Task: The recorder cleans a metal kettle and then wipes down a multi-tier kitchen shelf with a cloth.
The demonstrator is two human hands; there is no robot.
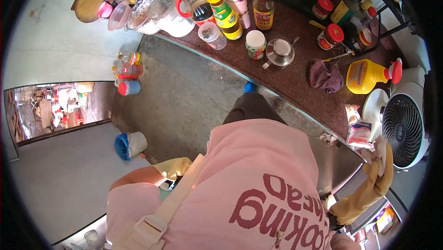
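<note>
My left hand wears a yellow rubber glove and is at the left side of my waist. An apron strap partly hides it, and a small dark object shows just below; whether I hold it cannot be told. Out to the far right is my right hand, in a matching glove, raised in front of the fan. Its fingers are around a thin whitish thing, perhaps a cloth. Close by it, on the counter edge, lie a red-and-white packet and a smaller packet.
The dark red counter holds sauce bottles, jars, a steel pot, a purple cloth, a yellow jug and a white fan. Plastic bottles and a lined bin stand on the floor at left.
</note>
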